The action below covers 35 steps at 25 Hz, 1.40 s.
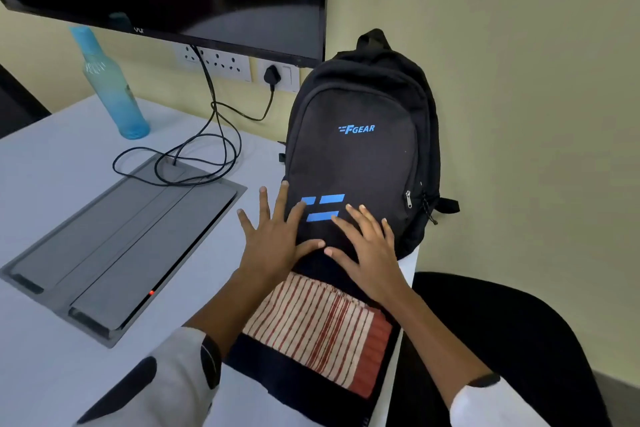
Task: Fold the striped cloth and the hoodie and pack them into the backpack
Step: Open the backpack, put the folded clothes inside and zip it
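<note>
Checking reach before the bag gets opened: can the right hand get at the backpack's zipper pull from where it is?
Probably yes. The right hand lies open on the backpack, and the zipper pull hangs just right of its fingertips, nothing between them.

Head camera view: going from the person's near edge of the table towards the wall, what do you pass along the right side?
Striped cloth lying on a dark folded garment → left hand and right hand, both flat on the backpack's lower front → backpack standing upright → wall sockets.

Both hands [322, 246] flat on backpack [363, 149], striped cloth [318, 326] below.
</note>
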### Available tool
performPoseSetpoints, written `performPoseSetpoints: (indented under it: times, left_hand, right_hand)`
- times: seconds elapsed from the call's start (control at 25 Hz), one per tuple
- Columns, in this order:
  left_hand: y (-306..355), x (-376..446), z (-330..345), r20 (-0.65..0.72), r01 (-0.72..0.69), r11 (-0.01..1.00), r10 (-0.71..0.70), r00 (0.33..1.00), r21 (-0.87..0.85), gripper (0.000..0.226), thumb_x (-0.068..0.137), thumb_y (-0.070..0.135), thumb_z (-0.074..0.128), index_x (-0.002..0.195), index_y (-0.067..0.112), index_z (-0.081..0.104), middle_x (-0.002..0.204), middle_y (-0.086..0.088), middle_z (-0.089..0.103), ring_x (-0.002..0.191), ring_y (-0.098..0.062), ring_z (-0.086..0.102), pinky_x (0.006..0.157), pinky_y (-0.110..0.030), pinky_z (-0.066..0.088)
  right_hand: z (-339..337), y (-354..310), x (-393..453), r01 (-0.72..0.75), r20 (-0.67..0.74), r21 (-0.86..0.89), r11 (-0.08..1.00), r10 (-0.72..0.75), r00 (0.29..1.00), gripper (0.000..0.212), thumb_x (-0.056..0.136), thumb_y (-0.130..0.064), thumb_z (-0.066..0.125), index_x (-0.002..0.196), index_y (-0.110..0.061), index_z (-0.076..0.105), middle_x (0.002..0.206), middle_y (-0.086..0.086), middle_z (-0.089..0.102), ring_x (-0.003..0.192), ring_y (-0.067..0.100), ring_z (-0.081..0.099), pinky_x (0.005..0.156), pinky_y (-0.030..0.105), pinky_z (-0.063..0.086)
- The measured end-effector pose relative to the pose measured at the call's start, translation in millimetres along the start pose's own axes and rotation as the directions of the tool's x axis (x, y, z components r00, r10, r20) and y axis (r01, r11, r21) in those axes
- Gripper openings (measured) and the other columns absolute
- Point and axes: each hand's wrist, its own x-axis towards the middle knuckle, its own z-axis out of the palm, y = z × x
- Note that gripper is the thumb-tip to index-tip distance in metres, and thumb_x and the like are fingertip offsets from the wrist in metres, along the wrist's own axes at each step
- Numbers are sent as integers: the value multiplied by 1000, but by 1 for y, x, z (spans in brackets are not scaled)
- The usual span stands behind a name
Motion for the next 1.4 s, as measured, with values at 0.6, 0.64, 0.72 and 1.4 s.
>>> performPoseSetpoints:
  times: [0.6, 0.64, 0.72, 1.4]
  left_hand:
    - [18, 159, -53, -96, -1, 541, -147, 985, -841, 94, 75, 40, 75, 147, 19, 19, 150, -2, 34, 133, -23, 38, 107, -38, 36]
    - [18, 160, -54, -80, 14, 507, -163, 983, -862, 92, 73, 40, 77, 145, 19, 23, 147, -1, 38, 130, -23, 41, 105, -38, 38]
    - [16, 160, -57, -51, 45, 442, -202, 978, -896, 86, 73, 39, 77, 143, 21, 29, 142, 0, 44, 125, -23, 46, 101, -38, 42]
    - [7, 90, -111, 231, 205, -106, -439, 868, -973, 57, 77, 14, 77, 122, 14, 43, 118, -7, 52, 104, -28, 55, 73, -49, 57]
  right_hand:
    - [-120, 69, 210, -227, -316, -215, 950, 152, 937, 77, 86, -41, 65, 149, -18, 26, 157, 16, 15, 147, 30, 8, 118, 44, 14]
    - [-124, 71, 219, -258, -254, -213, 942, 201, 946, 89, 82, -46, 67, 151, -19, 18, 157, 15, 13, 147, 30, 5, 118, 46, 12]
    - [-128, 71, 230, -293, -91, -177, 940, 281, 955, 112, 73, -54, 73, 152, -19, 2, 156, 15, 17, 146, 31, 8, 117, 49, 11]
    - [-173, -30, 166, 107, -279, 758, 643, 172, 945, 18, 81, -1, 68, 93, -13, 74, 84, 0, 71, 81, 11, 63, 79, 28, 51]
